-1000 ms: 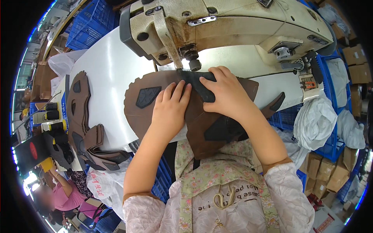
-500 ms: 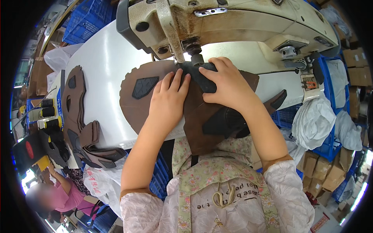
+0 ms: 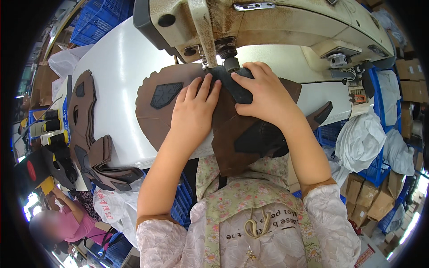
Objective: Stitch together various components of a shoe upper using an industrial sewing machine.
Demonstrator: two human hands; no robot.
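A large brown leather-like piece with black patches lies under the needle area of a beige sewing machine. My left hand rests flat on it, fingers slightly spread and pointing toward the presser foot. A black panel sits on the brown piece just below the machine's roller. My right hand grips that panel's right edge, thumb and forefinger on its top; the other fingers curl over its far side. The brown piece hangs over the table edge toward my lap.
More brown pieces with black patches lie stacked and folded on the white table at left. Thread spools stand beyond. A blue crate is at far left, white bundled cloth at right. Another person sits lower left.
The view has shifted slightly, so the machine appears a little right and higher. Both hands keep nearly the same places on the brown piece and black panel.
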